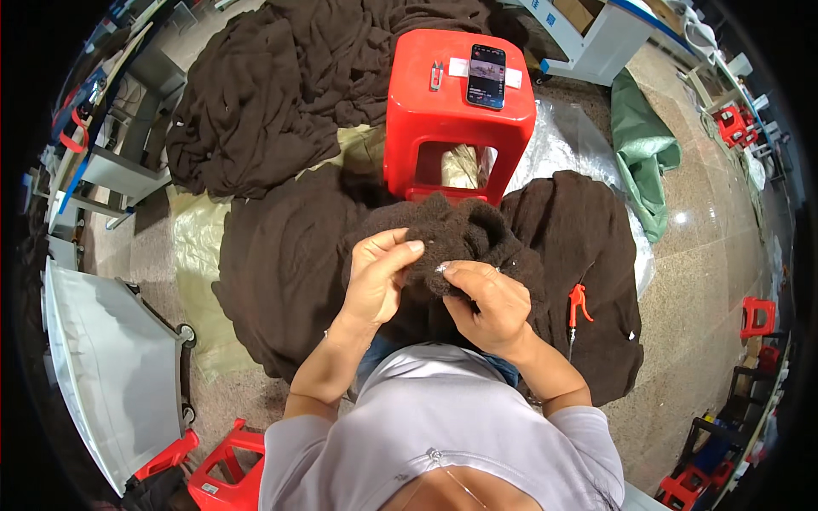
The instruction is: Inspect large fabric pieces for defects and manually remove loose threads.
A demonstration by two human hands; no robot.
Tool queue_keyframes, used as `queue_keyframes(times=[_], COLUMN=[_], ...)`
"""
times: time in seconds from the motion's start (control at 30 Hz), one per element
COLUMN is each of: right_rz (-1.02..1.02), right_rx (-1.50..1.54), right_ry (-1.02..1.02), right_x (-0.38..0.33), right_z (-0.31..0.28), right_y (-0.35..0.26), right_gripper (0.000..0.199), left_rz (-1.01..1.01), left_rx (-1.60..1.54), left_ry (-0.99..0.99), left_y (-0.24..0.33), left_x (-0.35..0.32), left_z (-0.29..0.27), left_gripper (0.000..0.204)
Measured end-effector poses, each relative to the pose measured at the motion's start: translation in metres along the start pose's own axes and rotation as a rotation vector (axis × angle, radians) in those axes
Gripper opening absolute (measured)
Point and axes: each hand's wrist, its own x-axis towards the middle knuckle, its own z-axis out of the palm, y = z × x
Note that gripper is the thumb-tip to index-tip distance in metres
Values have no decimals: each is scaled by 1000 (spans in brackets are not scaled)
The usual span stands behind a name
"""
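Note:
A dark brown fuzzy knit cloth (443, 234) lies bunched over my lap, in front of my body. My left hand (377, 277) pinches it between thumb and fingers. Just to the right, my right hand (487, 302) is closed on the same cloth, with thumb and forefinger pressed together. A small pale spot shows at its fingertips, too small to tell what it is. Under and around the bunched piece spreads more brown fabric (281, 255). A red air blow gun (579, 307) rests on the fabric at right.
A red plastic stool (460, 128) stands ahead, bearing a phone (486, 78) and small thread snips (436, 77). Another brown heap (256, 94) lies far left. Green sheeting (639, 153) is at right. A white wheeled cart (111, 366) and red stool (230, 477) stand left.

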Motion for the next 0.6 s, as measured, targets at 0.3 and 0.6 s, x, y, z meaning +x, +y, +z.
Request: queue_keyframes(times=[0.3,0.6], right_rz=[-86,368], right_rx=[-169,232], right_ry=[62,-268], right_x=[10,18], right_z=[9,-9], right_y=[14,25], right_gripper=[28,24], left_rz=[109,210], left_rx=[40,333], left_ry=[-32,-79], left_y=[-8,-20], left_x=[-2,2], left_z=[-5,-25], left_gripper=[21,15])
